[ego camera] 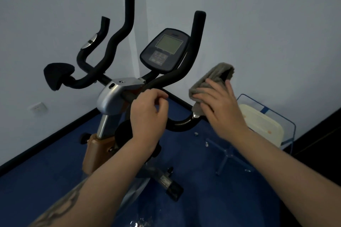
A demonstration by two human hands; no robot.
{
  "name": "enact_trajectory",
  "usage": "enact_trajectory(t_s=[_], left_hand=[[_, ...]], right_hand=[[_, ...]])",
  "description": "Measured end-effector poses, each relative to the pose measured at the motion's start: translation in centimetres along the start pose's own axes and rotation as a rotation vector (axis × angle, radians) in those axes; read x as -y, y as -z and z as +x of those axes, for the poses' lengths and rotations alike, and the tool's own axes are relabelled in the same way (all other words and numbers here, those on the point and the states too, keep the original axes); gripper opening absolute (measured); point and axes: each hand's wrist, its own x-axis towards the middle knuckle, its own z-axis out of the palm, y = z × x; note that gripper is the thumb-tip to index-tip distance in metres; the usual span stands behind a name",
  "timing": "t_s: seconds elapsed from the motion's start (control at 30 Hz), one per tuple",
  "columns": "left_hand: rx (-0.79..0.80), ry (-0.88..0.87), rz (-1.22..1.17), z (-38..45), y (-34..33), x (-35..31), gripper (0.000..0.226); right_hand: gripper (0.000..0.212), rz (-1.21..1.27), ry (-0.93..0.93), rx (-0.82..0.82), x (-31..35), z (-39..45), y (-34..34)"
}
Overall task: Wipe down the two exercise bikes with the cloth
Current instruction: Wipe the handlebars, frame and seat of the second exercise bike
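Right hand (219, 105) cloth (210, 81) on handlebar (177, 79), left hand (149, 114) gripping bar.

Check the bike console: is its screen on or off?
Looks off: the console screen is a flat, unlit grey-green with no readable digits, though the dim picture could hide faint ones.

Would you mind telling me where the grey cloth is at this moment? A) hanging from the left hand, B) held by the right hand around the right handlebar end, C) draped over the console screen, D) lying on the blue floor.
B: the right hand grips the grey cloth, wrapped around the bike's right handlebar end.
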Motion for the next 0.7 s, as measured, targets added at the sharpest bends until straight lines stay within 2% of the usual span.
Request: enact_trajectory(t_s=[0.07,0.1,0.2,0.23,0.33,0.43,0.47,0.5,0.6,0.63,0.7], left_hand=[[0.021,-0.046,0.108,-0.2,0.2,0.3,0.014],[0.029,-0.061,0.158,-0.3,0.4,0.5,0.014],[0.051,-0.122,0.278,-0.6,1.0,1.1,0.016],[0.057,-0.150,0.319,-0.8,1.4,1.4,0.019],[-0.009,-0.210,0.408,-1.7,2.4,2.7,0.026],[-0.147,-0.181,0.388,-2.6,2.5,3.5,0.026],[-0.181,-0.173,0.365,-2.6,2.5,3.5,0.027],[-0.207,-0.180,0.336,-2.7,2.4,3.6,0.027],[-0.247,-0.222,0.266,-3.0,2.7,4.1,0.028],[-0.258,-0.201,0.268,-3.2,2.8,4.3,0.027],[-0.283,-0.119,0.267,-3.5,2.9,4.6,0.025]], right_hand=[[0.028,0.034,-0.086,-0.038,3.1,-1.3,-1.3],[0.030,0.024,-0.051,-0.022,4.6,-1.9,-2.4],[0.036,-0.067,0.244,0.166,5.4,-2.4,-2.8],[0.037,-0.102,0.281,0.203,4.4,-2.0,-2.1],[0.036,-0.083,0.146,0.167,2.6,-1.8,-0.2],[0.028,-0.143,0.073,0.141,5.8,-1.7,-2.3],[0.028,-0.191,0.076,0.184,6.8,-0.9,-3.3],[0.030,-0.238,0.082,0.300,7.4,0.3,-3.8],[0.025,-0.349,0.288,0.508,6.4,3.4,-3.1],[0.023,-0.349,0.381,0.500,6.0,3.6,-2.7],[0.030,-0.335,0.434,0.511,5.6,2.9,-2.2]])
